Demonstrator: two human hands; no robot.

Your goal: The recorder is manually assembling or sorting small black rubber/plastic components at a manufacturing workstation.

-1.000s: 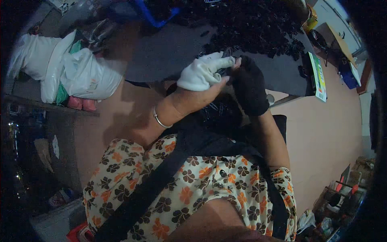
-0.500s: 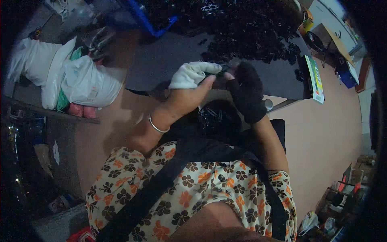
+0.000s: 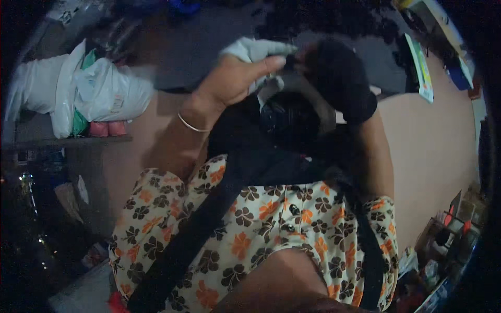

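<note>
My left hand (image 3: 248, 68) wears a white glove that leaves the thumb bare, and a thin bangle circles the wrist. Its thumb and fingers pinch a small dark piece (image 3: 290, 62), whose kind I cannot make out. Close on the right is my right hand (image 3: 336, 78) in a black glove, its bare fingertips bunched beside that piece and smeared by motion. What the right fingertips grip is too blurred to tell. Below the hands, a round black container (image 3: 287, 117) by my lap has dark, glinting contents.
A dark-covered table (image 3: 203, 55) lies beyond my hands, with a heap of small black pieces (image 3: 360, 15) at its far side. White sacks (image 3: 112, 91) are stacked at left. A green-and-yellow box (image 3: 419, 68) stands at the table's right edge; shelved clutter (image 3: 443, 235) sits lower right.
The view has tipped downward, so the table sits higher in the picture. Both hands appear higher, and the right has shifted rightward. The dark piece stays between them.
</note>
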